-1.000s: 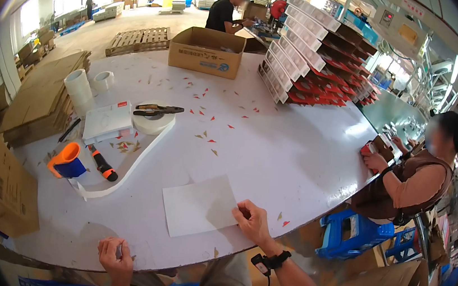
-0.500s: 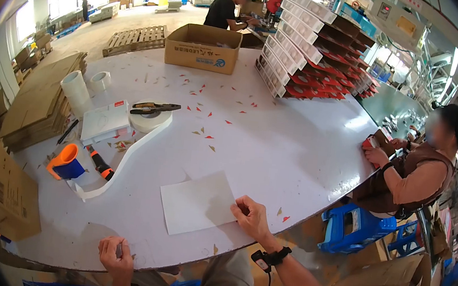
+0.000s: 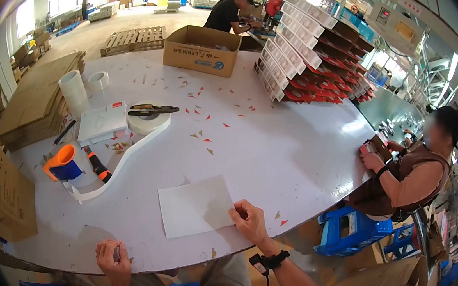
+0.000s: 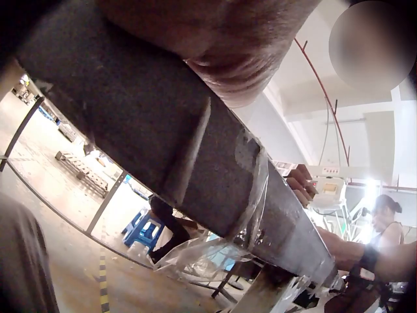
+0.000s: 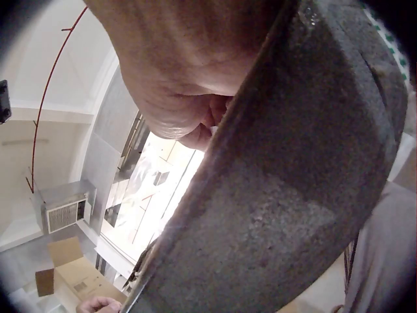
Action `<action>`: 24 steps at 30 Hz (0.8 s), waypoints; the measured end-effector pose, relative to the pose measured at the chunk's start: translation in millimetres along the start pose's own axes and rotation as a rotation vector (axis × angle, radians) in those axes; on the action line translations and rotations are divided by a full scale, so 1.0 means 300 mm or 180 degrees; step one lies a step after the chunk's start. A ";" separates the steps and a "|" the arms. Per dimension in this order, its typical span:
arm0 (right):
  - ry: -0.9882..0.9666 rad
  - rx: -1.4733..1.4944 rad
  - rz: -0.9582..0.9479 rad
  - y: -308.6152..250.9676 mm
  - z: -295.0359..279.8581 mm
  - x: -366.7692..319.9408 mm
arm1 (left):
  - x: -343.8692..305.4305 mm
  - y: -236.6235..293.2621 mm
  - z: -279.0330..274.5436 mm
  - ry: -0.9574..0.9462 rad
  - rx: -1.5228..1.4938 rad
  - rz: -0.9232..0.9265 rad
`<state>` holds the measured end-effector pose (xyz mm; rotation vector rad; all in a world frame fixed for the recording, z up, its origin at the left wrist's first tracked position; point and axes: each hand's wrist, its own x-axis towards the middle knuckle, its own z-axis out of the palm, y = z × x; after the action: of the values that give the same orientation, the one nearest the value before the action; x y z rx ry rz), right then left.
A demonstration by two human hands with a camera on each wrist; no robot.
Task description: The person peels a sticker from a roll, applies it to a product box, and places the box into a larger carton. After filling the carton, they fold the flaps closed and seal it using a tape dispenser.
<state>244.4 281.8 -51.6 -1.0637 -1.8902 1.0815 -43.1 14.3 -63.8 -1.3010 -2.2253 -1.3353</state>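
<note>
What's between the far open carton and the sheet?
In the head view, red and brown scraps lie scattered on the table between carton and sheet.

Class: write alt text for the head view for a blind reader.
A person's right hand pinches the right edge of a white sheet on a pale table; their left hand, at the near edge, holds something small and grey. Tape rolls and pliers are on the left; a white-and-red stack stands behind.
</note>
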 end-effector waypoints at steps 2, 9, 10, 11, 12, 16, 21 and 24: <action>-0.0012 -0.0008 0.0019 0.001 -0.001 -0.001 | 0.000 -0.003 0.001 -0.0004 -0.0004 0.0015; -0.0019 -0.0055 0.0014 -0.016 -0.007 0.002 | 0.003 -0.006 0.002 0.0011 -0.0008 0.0051; -0.0018 -0.0063 0.0008 -0.019 -0.006 -0.001 | 0.001 -0.006 0.000 0.0007 -0.0003 0.0062; -0.0010 -0.0080 0.0009 -0.017 -0.004 -0.003 | -0.001 -0.004 -0.002 -0.0006 -0.0008 0.0040; 0.0002 -0.0099 0.0002 -0.015 -0.003 -0.002 | 0.000 -0.002 -0.002 -0.0013 -0.0017 0.0019; -0.0020 -0.0053 0.0094 0.010 -0.003 0.001 | 0.007 0.001 0.004 0.0043 0.0006 0.0108; 0.0016 -0.0051 0.0052 -0.004 -0.001 -0.003 | 0.004 0.002 0.001 0.0030 -0.0004 0.0048; 0.0008 -0.0029 0.0048 0.006 0.002 0.001 | 0.005 -0.001 0.002 0.0025 -0.0001 0.0036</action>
<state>244.3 282.5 -53.5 -1.0856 -1.8895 1.0808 -44.0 15.5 -63.4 -1.3041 -2.2094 -1.3345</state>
